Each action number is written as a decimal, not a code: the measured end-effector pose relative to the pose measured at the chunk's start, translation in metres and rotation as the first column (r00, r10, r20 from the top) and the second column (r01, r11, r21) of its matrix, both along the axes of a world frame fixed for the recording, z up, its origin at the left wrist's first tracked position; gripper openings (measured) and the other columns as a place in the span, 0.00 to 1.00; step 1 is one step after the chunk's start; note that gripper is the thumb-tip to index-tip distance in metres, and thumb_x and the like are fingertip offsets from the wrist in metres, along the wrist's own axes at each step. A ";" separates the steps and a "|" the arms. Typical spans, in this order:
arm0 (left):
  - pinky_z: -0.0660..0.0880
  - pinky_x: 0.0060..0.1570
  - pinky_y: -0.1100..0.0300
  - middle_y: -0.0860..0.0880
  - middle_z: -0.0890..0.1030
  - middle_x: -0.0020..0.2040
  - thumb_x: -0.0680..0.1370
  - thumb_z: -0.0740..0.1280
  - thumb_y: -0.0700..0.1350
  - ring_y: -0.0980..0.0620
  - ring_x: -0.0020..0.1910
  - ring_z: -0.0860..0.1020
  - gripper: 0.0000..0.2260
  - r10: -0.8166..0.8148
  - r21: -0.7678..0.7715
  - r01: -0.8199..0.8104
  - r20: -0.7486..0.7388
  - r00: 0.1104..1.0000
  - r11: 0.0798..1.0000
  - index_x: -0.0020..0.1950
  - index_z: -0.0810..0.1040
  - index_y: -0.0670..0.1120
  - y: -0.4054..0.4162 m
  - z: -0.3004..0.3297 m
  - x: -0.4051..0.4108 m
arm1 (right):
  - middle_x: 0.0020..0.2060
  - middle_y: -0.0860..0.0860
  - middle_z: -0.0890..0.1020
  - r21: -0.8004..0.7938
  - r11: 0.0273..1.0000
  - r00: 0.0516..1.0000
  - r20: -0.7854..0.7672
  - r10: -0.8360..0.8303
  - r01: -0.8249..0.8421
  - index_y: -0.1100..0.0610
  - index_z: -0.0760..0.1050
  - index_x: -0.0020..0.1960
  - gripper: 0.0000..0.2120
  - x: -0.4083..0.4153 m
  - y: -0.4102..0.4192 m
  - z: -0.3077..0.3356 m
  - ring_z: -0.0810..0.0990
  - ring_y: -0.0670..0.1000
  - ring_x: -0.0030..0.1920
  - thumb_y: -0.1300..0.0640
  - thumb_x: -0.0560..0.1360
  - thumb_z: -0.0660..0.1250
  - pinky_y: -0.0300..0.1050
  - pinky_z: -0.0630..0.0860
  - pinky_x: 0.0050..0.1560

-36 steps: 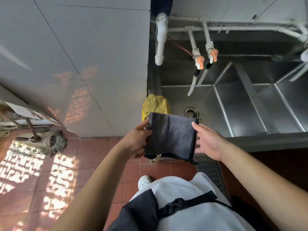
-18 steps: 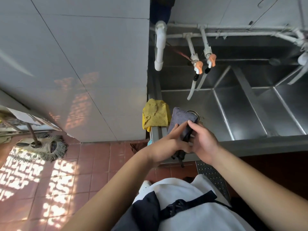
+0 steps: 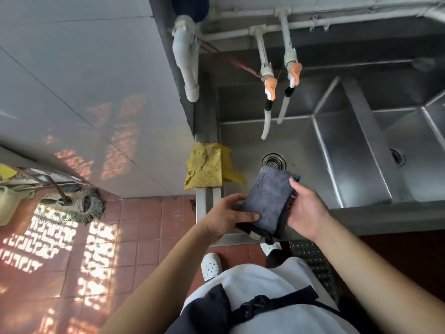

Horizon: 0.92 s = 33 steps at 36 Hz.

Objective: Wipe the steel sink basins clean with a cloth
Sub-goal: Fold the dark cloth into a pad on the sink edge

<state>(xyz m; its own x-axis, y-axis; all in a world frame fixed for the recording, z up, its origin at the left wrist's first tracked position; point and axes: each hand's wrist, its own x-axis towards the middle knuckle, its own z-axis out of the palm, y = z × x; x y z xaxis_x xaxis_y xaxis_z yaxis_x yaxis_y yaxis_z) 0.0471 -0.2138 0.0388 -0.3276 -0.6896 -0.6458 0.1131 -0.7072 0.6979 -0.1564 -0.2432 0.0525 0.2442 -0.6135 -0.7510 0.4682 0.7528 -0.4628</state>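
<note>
No writing to read anywhere here. The small pale tag [image 3: 254,235] hanging off the folded grey cloth [image 3: 267,201] shows no legible print, and the sink [image 3: 356,213], the taps [image 3: 271,84] and the wall tiles [image 3: 84,68] carry no visible label, brand or number.

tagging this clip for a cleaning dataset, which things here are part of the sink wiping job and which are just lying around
Part of the job: grey cloth, folded, held by left hand and right hand; steel sink basins.

Lying about: yellow cloth draped on the sink's left rim; mop on the floor.
</note>
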 end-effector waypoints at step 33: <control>0.76 0.61 0.40 0.39 0.82 0.60 0.79 0.69 0.43 0.39 0.60 0.81 0.14 0.476 0.174 -0.476 0.049 0.878 0.862 0.65 0.77 0.48 -0.102 -0.042 -0.142 | 0.66 0.42 0.78 0.009 0.844 0.830 -0.175 0.530 -0.537 0.36 0.78 0.62 0.18 -0.071 -0.112 -0.040 0.78 0.42 0.61 0.38 0.81 0.52 0.49 0.73 0.52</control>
